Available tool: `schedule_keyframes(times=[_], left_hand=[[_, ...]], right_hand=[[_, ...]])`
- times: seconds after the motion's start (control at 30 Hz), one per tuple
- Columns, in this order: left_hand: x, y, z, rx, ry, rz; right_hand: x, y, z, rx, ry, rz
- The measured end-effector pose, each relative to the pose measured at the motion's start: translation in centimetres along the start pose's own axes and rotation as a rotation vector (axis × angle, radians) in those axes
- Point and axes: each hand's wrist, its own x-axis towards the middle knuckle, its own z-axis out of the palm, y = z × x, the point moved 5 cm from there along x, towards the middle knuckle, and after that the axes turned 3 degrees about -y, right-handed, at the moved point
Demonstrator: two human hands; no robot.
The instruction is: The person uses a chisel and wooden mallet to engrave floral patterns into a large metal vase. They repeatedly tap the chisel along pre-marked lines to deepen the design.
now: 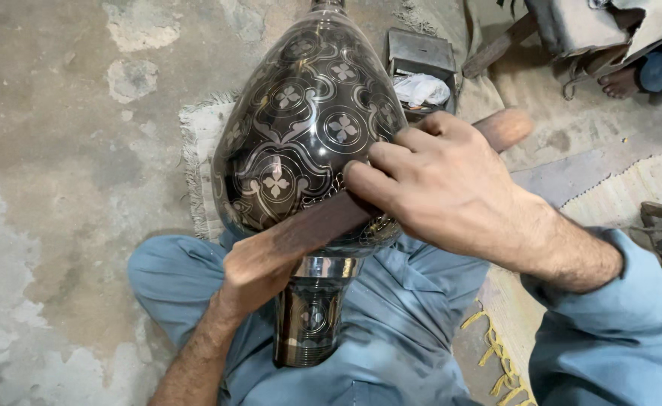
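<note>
Person seated cross-legged on the floor, blue clothing. A large dark metal vase [301,128] with pale engraved flower-and-scroll pattern lies across the lap, its neck toward the body, its rounded belly pointing away.

A long wooden stick [331,218] lies slantwise across the vase's lower belly, touching the metal. Right hand [440,184] closed over the stick near its upper part, fingers curled tight on it and pressing toward the vase; the stick's rounded end juts out beyond the knuckles. Left hand [252,271] clamped around the stick's lower end, just beside the vase's shiny collar.

Behind the vase: small metal box [421,56] holding a white cloth [421,89]. Fringed mat [199,150] under the vase. Another person's bare foot [621,81] top right.
</note>
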Motion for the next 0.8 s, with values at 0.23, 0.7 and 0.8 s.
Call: schedule_keyframes(times=[0.23, 0.7, 0.8], left_hand=[[-3.7, -1.6, 2.6, -0.104, 0.122, -0.308], [-3.6, 1.1, 4.0, -0.314, 0.46, -0.354], [-3.3, 1.1, 4.0, -0.436, 0.499, -0.377]], right_hand=[[2.3, -1.6, -0.3, -0.019, 0.006, -0.125], [4.5, -3.2, 0.3, -0.393, -0.115, -0.115], [4.2, -1.9, 1.5, -0.408, -0.202, -0.022]])
